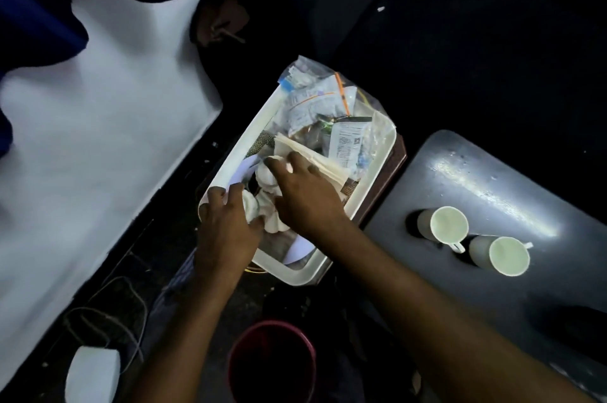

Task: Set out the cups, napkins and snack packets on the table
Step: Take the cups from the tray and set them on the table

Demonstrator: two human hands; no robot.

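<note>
I had both hands down in the white tray (377, 153), which sat on a dark stand just beside the desk (492, 179), close enough that anything lifted out needed only a short swing to the right. My left hand (226, 222) was at the near corner of the tray, fingers curled over a crumpled white bundle (262, 205) (napkins or a cloth, I judged; the light was too poor to be sure). My right hand (305, 195) lay across it from the other side, fingers spread and reaching toward the stack of pale folded napkins (315, 159) beneath them. Whether either grip had truly closed on anything I could not tell; the fingertips were buried in the white folds.

Two cups (450, 225) stood already on the desk, side by side and mouths up, handles turned out, so that part of the job looked well begun. The snack packets (315, 103) were piled at the far end of the tray, clear wrappers overlapping, none yet on the desk. I used two hands, I think, because the loose bundle sat on top of the napkins: one hand to hold it aside, the other to free the stack cleanly. A dark red bucket (272, 366) stood on the floor below my arms.
</note>
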